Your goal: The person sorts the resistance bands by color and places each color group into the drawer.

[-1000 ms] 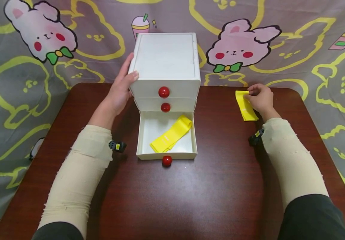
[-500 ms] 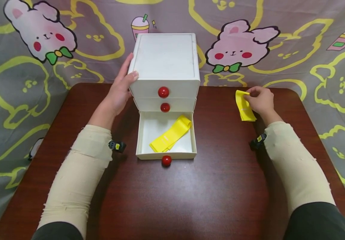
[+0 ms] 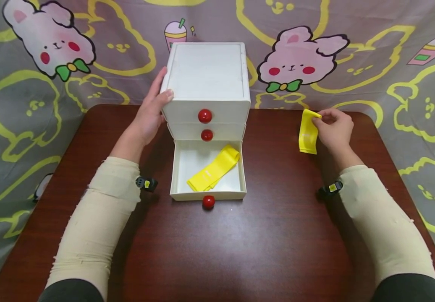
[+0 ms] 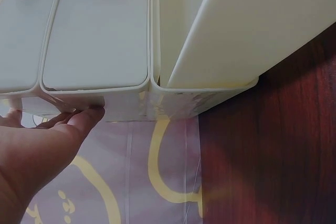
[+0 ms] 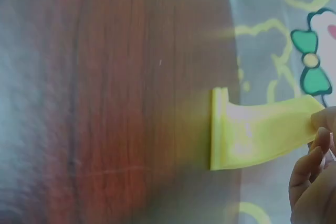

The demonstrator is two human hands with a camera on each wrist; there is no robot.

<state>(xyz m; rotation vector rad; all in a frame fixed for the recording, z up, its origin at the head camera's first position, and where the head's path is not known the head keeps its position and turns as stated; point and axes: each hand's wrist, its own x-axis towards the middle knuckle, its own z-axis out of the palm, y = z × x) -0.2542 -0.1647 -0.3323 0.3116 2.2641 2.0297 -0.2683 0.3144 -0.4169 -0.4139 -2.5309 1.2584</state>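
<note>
My right hand [image 3: 336, 128] pinches one end of a yellow resistance band [image 3: 308, 133], folded flat with small pale print, at the table's right rear. In the right wrist view the band [image 5: 262, 132] stretches away from the fingertips, its folded far end close over the wood. My left hand [image 3: 149, 111] rests along the left side of a white drawer cabinet [image 3: 208, 71], thumb at the top edge. In the left wrist view its fingers [image 4: 86, 121] touch the side wall. The bottom drawer [image 3: 208, 196] is pulled out, with another folded yellow resistance band [image 3: 213, 170] lying diagonally inside.
Two upper drawers with red knobs [image 3: 204, 115] are closed; the bottom drawer's red knob [image 3: 208, 202] juts toward me. Everything stands on a dark reddish wooden table [image 3: 202, 251]. A cartoon-printed cloth [image 3: 119, 46] hangs right behind the table.
My right hand has drawn slightly up and right with the yellow resistance band, which now hangs straighter. The left hand, the cabinet and the band in the drawer stay put.
</note>
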